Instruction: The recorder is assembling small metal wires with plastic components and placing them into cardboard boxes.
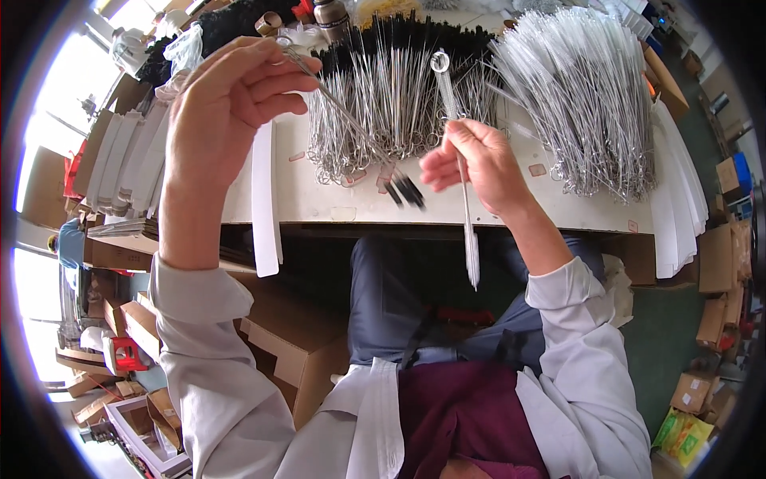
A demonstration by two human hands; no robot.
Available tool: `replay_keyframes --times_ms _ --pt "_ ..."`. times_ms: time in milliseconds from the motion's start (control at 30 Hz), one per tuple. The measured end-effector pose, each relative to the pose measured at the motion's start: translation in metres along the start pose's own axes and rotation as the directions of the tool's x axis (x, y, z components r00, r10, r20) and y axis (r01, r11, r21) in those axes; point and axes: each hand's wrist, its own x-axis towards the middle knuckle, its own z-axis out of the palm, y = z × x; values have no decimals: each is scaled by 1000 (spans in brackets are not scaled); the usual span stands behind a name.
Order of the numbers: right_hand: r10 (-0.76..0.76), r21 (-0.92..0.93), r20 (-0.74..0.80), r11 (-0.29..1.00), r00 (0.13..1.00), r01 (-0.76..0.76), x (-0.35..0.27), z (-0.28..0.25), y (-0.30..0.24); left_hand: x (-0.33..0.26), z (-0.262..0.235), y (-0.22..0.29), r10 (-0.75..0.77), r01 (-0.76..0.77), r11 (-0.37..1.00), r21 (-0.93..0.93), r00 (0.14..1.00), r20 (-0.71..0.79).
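Perhaps so tips [408,191] hang free below, left fingers [275,86] pinch black brushes [353,122] near their loops [285,40]; right fingers [469,137], nearly closed, grip white brushes [471,259] mid-stem.

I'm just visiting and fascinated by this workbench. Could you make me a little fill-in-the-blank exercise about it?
1. The left hand holds wire brushes whose bristles are coloured ____.
2. The bristles hanging below the right hand are coloured ____.
3. On the table, the white-bristled pile lies to the person's ____ of the black-bristled pile.
4. In both piles, the bristles lie farther from the person than the metal ____.

Missing words: black; white; right; loops
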Motion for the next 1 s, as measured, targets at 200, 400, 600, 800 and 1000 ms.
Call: replay_keyframes --times_ms 200,400,600,800,1000 --pt "261 327 30 910 965 -256 -26 14 18 -47 78 7 239 -230 955 187 971 -27" --pt "367 498 -65 817 928 -289 -48 35 19 -109 136 -25 260 -400 808 432 900 349" --pt "401 460 -151 838 904 -294 -73 16 4 -147 181 -85 440 -692 617 374 698 565" --pt "355 435 -192 866 915 -245 -82 -1 1 -163 192 -114 457 -737 568 365 652 605" --pt "336 511 -108 826 936 -238 -76 -9 22 -170 188 -133 457 -751 536 385 642 616"
